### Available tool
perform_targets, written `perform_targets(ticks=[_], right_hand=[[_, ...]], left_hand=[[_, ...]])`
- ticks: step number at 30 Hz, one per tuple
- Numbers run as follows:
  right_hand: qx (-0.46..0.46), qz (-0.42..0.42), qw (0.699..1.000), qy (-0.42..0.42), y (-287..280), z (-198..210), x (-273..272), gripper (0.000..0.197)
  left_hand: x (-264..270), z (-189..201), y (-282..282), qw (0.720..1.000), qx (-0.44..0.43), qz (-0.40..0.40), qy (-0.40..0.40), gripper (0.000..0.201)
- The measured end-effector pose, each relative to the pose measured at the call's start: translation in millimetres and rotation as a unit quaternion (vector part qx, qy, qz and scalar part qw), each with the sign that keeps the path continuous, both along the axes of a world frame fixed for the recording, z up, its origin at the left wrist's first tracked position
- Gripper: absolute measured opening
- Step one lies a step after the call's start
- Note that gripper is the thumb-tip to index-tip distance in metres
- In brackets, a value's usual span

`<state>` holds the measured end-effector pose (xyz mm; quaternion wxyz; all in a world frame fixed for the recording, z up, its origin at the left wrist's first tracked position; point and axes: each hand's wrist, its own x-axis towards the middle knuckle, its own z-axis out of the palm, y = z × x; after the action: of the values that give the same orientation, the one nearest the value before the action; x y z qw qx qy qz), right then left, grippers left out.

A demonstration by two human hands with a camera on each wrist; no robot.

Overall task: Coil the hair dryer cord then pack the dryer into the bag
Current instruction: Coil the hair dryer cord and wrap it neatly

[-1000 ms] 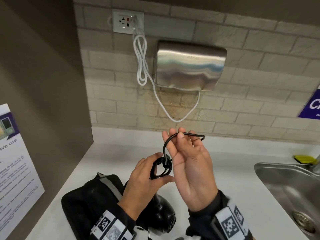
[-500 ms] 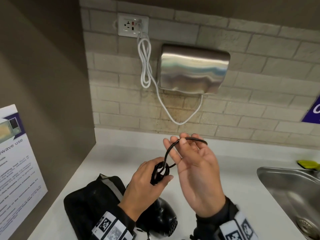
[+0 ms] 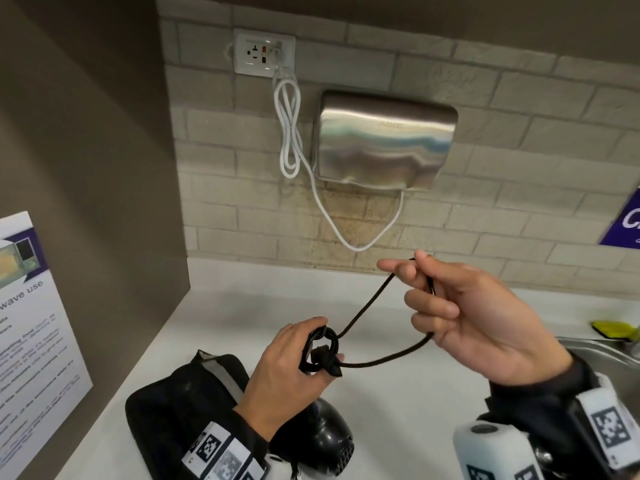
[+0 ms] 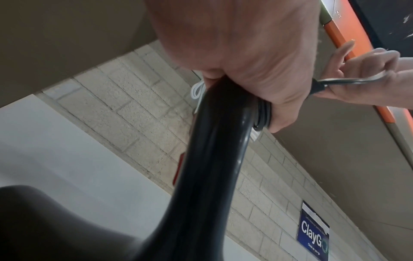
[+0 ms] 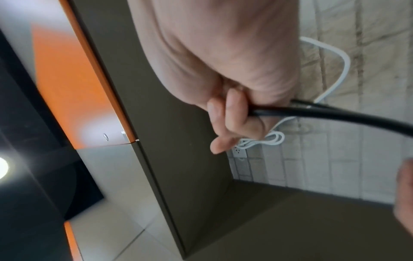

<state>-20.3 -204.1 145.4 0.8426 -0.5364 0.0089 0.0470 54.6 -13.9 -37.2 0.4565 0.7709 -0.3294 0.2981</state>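
Note:
My left hand (image 3: 294, 355) grips the black hair dryer (image 3: 322, 441) by its handle (image 4: 214, 150), with turns of black cord (image 3: 320, 351) wound at the handle's end. The dryer's body hangs below my left wrist, above the counter. A loop of the cord (image 3: 370, 306) runs from there to my right hand (image 3: 460, 313), whose curled fingers (image 5: 230, 113) hold it up and to the right of the left hand. The black bag (image 3: 180, 407) lies on the counter at the lower left, partly hidden by my left arm.
A white countertop (image 3: 242, 306) meets a brick wall. On the wall hang a steel hand dryer (image 3: 384, 140), its white cable (image 3: 289, 133) and a socket (image 3: 265, 55). A steel sink (image 3: 609, 355) is at the right with a yellow sponge (image 3: 613, 329). A brown side panel carries a poster (image 3: 31, 327).
My right hand has moved right and away from the left hand, drawing the cord loop out longer. The left hand stays on the handle with the wound cord.

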Motion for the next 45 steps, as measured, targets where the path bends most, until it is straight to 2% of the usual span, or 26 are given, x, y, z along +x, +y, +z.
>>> perform_targets(ticks=[5,9,11,16,20,24,27,33,43,45], right_hand=[[-0.187,0.017,0.982,0.016,-23.3,5.3,0.7,0.043],[-0.331,-0.008,0.944,0.001,-40.0,17.1,5.2,0.037],[-0.360,-0.040,0.932,-0.029,-44.9,12.9,8.9,0.035],[-0.325,-0.096,0.939,-0.058,-49.5,-18.5,13.3,0.033],[-0.295,-0.123,0.946,-0.063,-55.7,-38.9,14.9,0.032],[-0.294,-0.137,0.944,-0.058,-63.1,-47.1,17.5,0.032],[-0.294,-0.142,0.943,-0.062,-64.4,-55.1,19.9,0.031],[-0.284,-0.154,0.942,-0.090,-60.2,-75.9,26.2,0.032],[-0.349,-0.208,0.908,-0.103,-49.3,-110.6,40.0,0.016],[-0.406,-0.216,0.880,-0.114,-43.5,-117.3,40.0,0.015]], left_hand=[[1.1,1.8,10.9,0.996,0.005,-0.039,0.075,0.059],[5.4,3.4,13.9,0.989,-0.007,-0.064,0.132,0.064],[6.0,3.8,12.5,0.988,-0.014,-0.081,0.133,0.062],[2.1,4.2,8.6,0.986,-0.067,-0.091,0.120,0.032],[-0.1,4.7,10.0,0.968,-0.133,-0.108,0.182,0.022],[0.1,4.2,7.4,0.963,-0.148,-0.111,0.199,0.014],[0.2,2.6,5.4,0.960,-0.156,-0.097,0.210,0.016],[0.6,2.7,7.1,0.973,-0.122,-0.078,0.182,0.021],[1.7,3.2,6.1,0.977,-0.111,-0.063,0.172,0.024],[1.8,3.1,5.9,0.977,-0.104,-0.063,0.174,0.016]])
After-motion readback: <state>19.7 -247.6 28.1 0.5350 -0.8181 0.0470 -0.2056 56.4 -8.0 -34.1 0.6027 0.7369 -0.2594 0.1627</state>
